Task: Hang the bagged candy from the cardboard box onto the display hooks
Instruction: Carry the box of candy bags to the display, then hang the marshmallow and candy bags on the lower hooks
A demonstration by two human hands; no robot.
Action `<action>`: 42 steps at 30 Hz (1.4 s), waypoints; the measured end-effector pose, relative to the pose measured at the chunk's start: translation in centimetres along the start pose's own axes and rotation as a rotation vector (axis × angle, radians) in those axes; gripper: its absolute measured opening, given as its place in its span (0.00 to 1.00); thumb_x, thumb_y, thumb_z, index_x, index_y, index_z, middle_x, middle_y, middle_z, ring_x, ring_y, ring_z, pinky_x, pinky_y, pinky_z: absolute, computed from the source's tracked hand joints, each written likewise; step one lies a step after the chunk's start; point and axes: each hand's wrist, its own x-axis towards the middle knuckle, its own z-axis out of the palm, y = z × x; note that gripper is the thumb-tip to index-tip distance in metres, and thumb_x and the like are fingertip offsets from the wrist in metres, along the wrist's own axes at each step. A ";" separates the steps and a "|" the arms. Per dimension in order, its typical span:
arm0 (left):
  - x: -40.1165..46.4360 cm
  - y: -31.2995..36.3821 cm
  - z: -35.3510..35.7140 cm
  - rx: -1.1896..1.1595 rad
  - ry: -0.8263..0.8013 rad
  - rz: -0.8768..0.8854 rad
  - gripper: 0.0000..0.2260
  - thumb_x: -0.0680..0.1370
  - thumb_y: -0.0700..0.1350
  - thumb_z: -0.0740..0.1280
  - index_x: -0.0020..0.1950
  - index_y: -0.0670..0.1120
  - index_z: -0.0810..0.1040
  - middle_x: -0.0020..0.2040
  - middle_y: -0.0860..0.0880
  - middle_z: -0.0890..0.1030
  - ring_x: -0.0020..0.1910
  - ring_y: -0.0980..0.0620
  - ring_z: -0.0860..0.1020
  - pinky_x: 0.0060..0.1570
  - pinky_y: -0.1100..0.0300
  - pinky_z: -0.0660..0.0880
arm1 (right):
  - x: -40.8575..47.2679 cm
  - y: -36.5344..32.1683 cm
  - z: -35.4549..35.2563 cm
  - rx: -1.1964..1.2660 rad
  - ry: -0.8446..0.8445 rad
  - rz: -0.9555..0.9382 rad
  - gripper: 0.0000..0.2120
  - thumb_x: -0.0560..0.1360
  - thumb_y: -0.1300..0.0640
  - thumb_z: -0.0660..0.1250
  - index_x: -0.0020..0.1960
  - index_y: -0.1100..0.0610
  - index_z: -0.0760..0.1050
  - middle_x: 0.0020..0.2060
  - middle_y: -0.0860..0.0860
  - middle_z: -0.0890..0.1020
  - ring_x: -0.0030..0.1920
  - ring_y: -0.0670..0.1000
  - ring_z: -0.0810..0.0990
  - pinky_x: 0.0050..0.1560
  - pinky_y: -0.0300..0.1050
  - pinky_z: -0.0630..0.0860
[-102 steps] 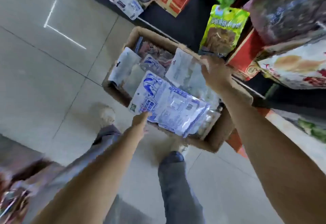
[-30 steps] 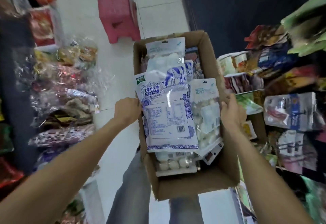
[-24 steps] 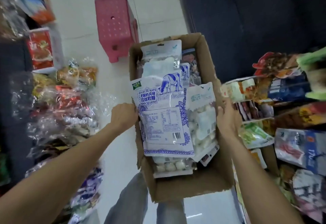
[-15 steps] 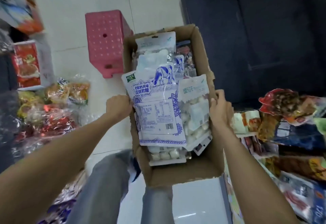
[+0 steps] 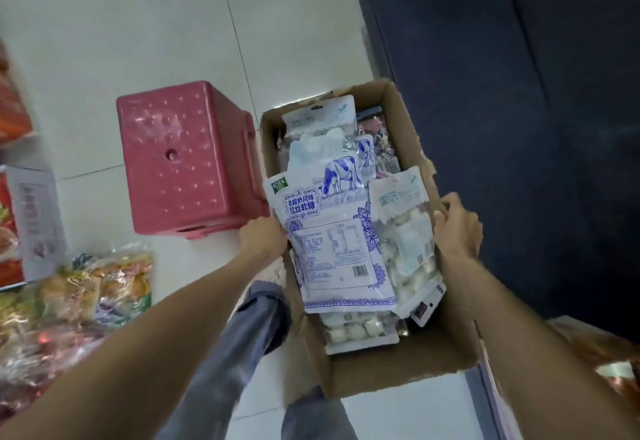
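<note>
Box (image 5: 391, 367) still gripped: left hand (image 5: 263, 237) on left wall, right hand (image 5: 457, 228) on right; stool (image 5: 187, 159) now nearer box.

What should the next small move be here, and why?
Probably set the cardboard box down, perhaps on the pink stool beside it: the left hand and right hand both grip its sides, so neither is free to lift the cow-print candy bag.
</note>
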 end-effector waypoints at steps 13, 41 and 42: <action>14.5 2.0 -4.1 -0.052 0.121 0.001 0.12 0.79 0.38 0.55 0.50 0.39 0.79 0.48 0.40 0.81 0.46 0.40 0.79 0.42 0.53 0.73 | 14.4 -3.9 4.2 0.137 0.145 0.055 0.13 0.76 0.59 0.64 0.59 0.55 0.78 0.51 0.60 0.83 0.52 0.62 0.79 0.52 0.51 0.76; 14.6 9.8 -14.7 -0.011 0.216 0.514 0.27 0.76 0.52 0.66 0.74 0.51 0.63 0.76 0.46 0.60 0.75 0.45 0.55 0.73 0.48 0.52 | 4.9 -10.7 3.9 0.231 -0.365 -0.059 0.35 0.78 0.53 0.65 0.78 0.47 0.50 0.78 0.50 0.52 0.76 0.56 0.55 0.69 0.58 0.64; 14.6 10.5 -14.3 -0.023 0.248 0.570 0.23 0.76 0.54 0.65 0.70 0.51 0.68 0.74 0.46 0.63 0.74 0.46 0.57 0.72 0.50 0.53 | 4.6 -11.0 4.8 0.237 -0.251 -0.028 0.33 0.77 0.55 0.66 0.77 0.47 0.55 0.77 0.49 0.57 0.74 0.55 0.60 0.67 0.55 0.68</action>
